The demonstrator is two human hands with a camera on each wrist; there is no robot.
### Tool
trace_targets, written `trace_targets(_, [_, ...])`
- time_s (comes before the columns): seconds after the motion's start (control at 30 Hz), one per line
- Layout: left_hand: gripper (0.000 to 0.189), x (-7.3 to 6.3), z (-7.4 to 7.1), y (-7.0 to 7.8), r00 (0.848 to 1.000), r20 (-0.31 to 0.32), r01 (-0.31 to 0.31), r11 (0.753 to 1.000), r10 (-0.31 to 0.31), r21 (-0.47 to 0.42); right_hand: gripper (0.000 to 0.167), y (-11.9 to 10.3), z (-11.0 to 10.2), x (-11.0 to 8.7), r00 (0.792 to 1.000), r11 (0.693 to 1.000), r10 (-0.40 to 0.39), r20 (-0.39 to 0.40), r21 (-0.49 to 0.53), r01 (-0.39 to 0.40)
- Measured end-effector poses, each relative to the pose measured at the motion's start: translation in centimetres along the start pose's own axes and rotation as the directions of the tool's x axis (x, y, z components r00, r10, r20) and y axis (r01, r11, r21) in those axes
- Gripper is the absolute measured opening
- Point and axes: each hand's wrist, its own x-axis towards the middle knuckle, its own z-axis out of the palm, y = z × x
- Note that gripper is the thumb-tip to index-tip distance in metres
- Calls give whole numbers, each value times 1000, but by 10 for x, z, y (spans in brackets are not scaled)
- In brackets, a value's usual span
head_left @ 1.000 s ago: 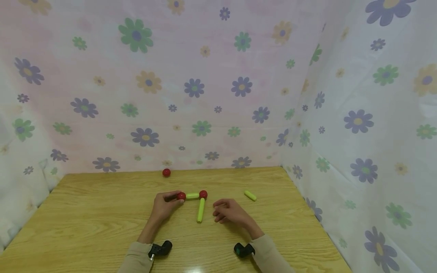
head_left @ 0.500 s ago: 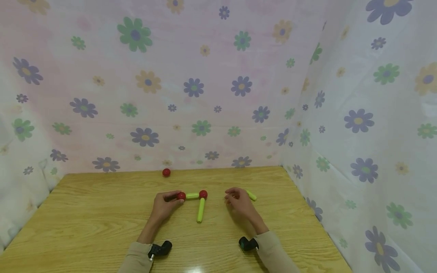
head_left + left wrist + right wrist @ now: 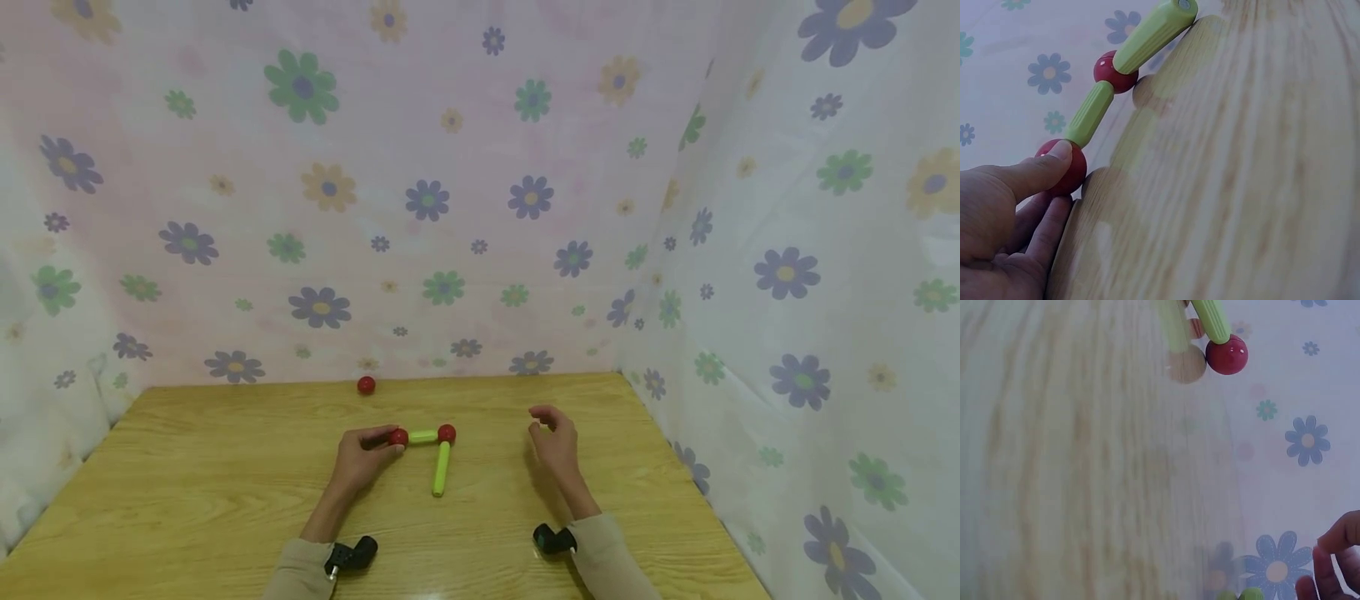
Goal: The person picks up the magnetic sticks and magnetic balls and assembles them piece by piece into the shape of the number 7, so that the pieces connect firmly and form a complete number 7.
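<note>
My left hand (image 3: 362, 460) pinches a red ball (image 3: 1072, 172) between thumb and fingers at the table surface. From that ball a short yellow-green rod (image 3: 423, 437) runs to a second red ball (image 3: 447, 433). A longer yellow-green rod (image 3: 441, 469) extends from the second ball toward me; its free end shows a grey disc in the left wrist view. Off to the right, my right hand (image 3: 557, 442) hovers with fingers loosely bent and nothing between them. Below it in the right wrist view, the tip of a loose green rod (image 3: 1250, 594) shows; the hand hides this rod in the head view.
A third red ball (image 3: 366, 385) lies near the back edge of the wooden table (image 3: 225, 467). Flowered cloth (image 3: 480, 208) hangs behind the table and along its sides. Each wrist carries a black camera (image 3: 553, 539).
My right hand has moved right and slightly away from me, from beside the joined pieces to over the loose green rod, now covering it. The left hand keeps its pinch on the red ball.
</note>
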Motion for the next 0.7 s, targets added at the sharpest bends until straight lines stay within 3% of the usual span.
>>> trace_targets(0.17, [35, 2, 0, -3, 1000, -3, 1, 1000, -1, 0, 43, 10, -3, 4, 999, 991, 53, 13, -121, -51])
trace_targets(0.37, [34, 3, 0, -3, 1000, -4, -3, 1000, 3, -5, 70, 15, -12, 5, 980, 943, 178, 91, -302, -143])
trace_targets(0.53, [34, 2, 0, -4, 1000, -5, -9, 1000, 9, -3, 70, 20, -17, 6, 964, 945, 226, 140, -272, -182])
trace_targets(0.7, [34, 1, 0, -4, 1000, -7, -9, 1000, 9, -10, 60, 22, -23, 9, 964, 959, 219, 149, -215, -185])
